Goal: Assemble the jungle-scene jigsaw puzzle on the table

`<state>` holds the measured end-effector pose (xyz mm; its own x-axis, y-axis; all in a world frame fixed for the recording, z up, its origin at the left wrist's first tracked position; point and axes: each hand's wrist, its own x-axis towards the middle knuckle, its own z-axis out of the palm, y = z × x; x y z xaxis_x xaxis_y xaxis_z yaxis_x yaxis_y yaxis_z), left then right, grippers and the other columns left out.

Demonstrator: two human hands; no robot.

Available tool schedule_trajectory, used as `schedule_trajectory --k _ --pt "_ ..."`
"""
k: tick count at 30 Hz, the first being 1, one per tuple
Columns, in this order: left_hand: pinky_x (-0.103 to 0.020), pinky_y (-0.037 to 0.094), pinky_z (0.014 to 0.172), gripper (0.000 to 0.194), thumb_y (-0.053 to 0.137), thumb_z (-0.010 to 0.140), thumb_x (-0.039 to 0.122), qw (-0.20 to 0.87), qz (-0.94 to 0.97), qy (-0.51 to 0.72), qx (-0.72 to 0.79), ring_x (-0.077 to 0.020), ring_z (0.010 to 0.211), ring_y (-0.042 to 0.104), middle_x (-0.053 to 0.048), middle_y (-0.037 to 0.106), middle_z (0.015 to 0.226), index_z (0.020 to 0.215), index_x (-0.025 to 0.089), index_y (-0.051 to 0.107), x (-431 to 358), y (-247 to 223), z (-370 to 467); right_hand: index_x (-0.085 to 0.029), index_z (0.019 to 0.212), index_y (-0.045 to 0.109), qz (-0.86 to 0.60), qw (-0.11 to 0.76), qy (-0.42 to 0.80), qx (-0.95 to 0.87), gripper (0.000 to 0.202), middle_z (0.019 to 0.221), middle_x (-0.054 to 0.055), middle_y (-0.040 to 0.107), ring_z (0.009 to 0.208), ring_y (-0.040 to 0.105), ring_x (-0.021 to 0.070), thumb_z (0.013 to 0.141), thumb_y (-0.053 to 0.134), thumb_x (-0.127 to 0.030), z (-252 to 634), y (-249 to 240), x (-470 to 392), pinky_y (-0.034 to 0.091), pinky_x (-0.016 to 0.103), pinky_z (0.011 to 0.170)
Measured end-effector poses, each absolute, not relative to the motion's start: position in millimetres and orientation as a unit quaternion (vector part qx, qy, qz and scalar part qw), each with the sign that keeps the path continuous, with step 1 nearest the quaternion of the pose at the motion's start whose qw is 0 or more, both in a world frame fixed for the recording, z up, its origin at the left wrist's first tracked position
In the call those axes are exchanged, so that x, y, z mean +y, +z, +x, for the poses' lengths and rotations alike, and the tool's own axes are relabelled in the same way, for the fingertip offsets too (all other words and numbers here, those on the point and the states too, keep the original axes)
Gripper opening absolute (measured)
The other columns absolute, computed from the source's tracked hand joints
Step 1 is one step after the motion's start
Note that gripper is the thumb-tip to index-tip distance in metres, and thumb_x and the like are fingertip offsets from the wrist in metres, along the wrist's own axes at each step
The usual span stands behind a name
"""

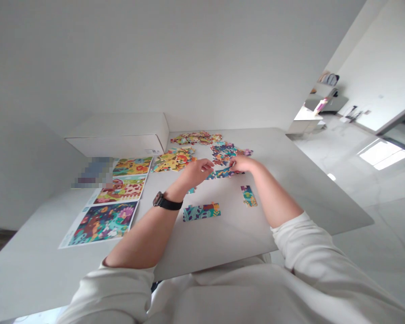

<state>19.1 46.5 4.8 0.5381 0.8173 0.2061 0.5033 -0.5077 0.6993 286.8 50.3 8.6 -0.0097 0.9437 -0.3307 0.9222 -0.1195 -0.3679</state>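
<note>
Both my hands meet over a short strip of joined blue puzzle pieces (222, 172) on the white table (310, 180). My left hand (196, 171), with a black watch on the wrist, pinches the strip's left end. At the strip's right end, my right hand (242, 164) has its fingertips pressed on it. Closer to me lie a joined row of blue and green pieces (201, 211) and a small joined piece (249, 196). Loose piles sit beyond my hands: a yellow pile (173, 159), a blue pile (223, 151) and a mixed pile (196, 137).
Three colourful picture sheets (104, 222) lie in a column at the left of the table. A white cardboard box (121, 135) stands at the far left against the wall. To the right the table ends above a glossy floor, with shelves far off (324, 96).
</note>
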Motion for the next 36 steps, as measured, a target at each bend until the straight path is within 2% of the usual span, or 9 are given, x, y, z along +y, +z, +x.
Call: schedule_trajectory --k 5,11,15,18,21,26,29,33,36 --pt "-0.042 0.052 0.114 0.032 0.063 0.096 0.030 0.197 0.903 0.211 0.320 -0.0283 0.125 0.068 -0.011 0.074 0.132 0.123 0.026 0.079 41.6 -14.6 25.1 -0.022 0.109 0.084 -0.697 -0.001 0.235 -0.678 0.021 0.087 0.005 0.082 0.072 0.070 0.0181 0.089 0.078 -0.027 280.4 9.0 48.6 0.048 0.026 0.065" --pt "-0.053 0.041 0.125 0.050 0.061 0.100 0.037 0.123 0.928 0.132 0.325 -0.0364 0.147 0.052 -0.011 0.058 0.159 0.149 0.033 0.067 35.5 -43.1 37.8 -0.022 0.098 0.085 -0.687 -0.018 0.215 -0.694 0.015 0.079 0.003 0.080 0.069 0.069 0.0158 0.089 0.078 -0.032 277.7 0.6 52.4 0.046 0.024 0.065" --pt "-0.054 0.040 0.124 0.051 0.059 0.101 0.043 0.090 0.935 0.113 0.325 -0.0375 0.147 0.052 -0.011 0.057 0.160 0.151 0.034 0.065 33.9 -52.3 42.9 -0.022 0.103 0.085 -0.694 -0.005 0.204 -0.691 0.018 0.083 0.004 0.081 0.073 0.070 0.0166 0.094 0.074 -0.032 278.2 4.1 50.9 0.047 0.025 0.068" --pt "-0.055 0.039 0.123 0.051 0.056 0.103 0.044 0.076 0.938 0.111 0.320 -0.0375 0.147 0.051 -0.012 0.056 0.161 0.152 0.032 0.064 33.4 -54.0 43.6 -0.021 0.101 0.086 -0.702 0.023 0.174 -0.691 0.017 0.099 0.005 0.084 0.088 0.074 0.0182 0.096 0.069 -0.023 286.1 11.8 49.4 0.050 0.024 0.077" --pt "-0.054 0.039 0.123 0.051 0.056 0.103 0.043 0.075 0.937 0.108 0.323 -0.0364 0.148 0.051 -0.011 0.055 0.162 0.152 0.032 0.064 33.6 -53.9 42.9 -0.023 0.106 0.085 -0.721 0.043 0.153 -0.674 0.019 0.112 0.005 0.084 0.098 0.075 0.0194 0.091 0.074 -0.019 299.8 17.4 49.0 0.052 0.024 0.083" --pt "-0.050 0.041 0.123 0.049 0.052 0.103 0.032 0.093 0.933 0.128 0.322 -0.0320 0.144 0.056 -0.009 0.060 0.158 0.151 0.031 0.065 34.3 -50.8 41.4 -0.025 0.125 0.080 -0.724 -0.006 0.180 -0.666 0.055 0.122 0.006 0.081 0.098 0.076 0.0225 0.072 0.095 -0.021 316.7 16.5 47.9 0.055 0.027 0.086" --pt "-0.049 0.044 0.122 0.050 0.051 0.102 0.026 0.093 0.931 0.141 0.325 -0.0299 0.140 0.059 -0.008 0.065 0.154 0.149 0.030 0.066 34.2 -48.0 41.0 -0.024 0.134 0.075 -0.709 -0.046 0.186 -0.679 0.070 0.130 0.008 0.078 0.103 0.076 0.0243 0.068 0.097 -0.020 316.9 14.2 45.9 0.056 0.027 0.086" --pt "-0.049 0.048 0.119 0.048 0.051 0.100 0.021 0.073 0.924 0.144 0.346 -0.0300 0.134 0.062 -0.008 0.069 0.147 0.143 0.028 0.071 34.7 -46.6 40.3 -0.023 0.134 0.074 -0.693 -0.080 0.148 -0.701 0.063 0.136 0.009 0.076 0.115 0.073 0.0271 0.074 0.092 -0.019 312.3 13.9 44.5 0.055 0.029 0.090" --pt "-0.048 0.049 0.118 0.047 0.051 0.099 0.018 0.076 0.921 0.148 0.353 -0.0285 0.132 0.064 -0.007 0.071 0.143 0.139 0.027 0.074 36.8 -47.0 39.1 -0.022 0.128 0.076 -0.685 -0.098 0.142 -0.708 0.053 0.132 0.009 0.077 0.114 0.074 0.0276 0.077 0.091 -0.022 311.8 13.3 45.3 0.055 0.029 0.089"
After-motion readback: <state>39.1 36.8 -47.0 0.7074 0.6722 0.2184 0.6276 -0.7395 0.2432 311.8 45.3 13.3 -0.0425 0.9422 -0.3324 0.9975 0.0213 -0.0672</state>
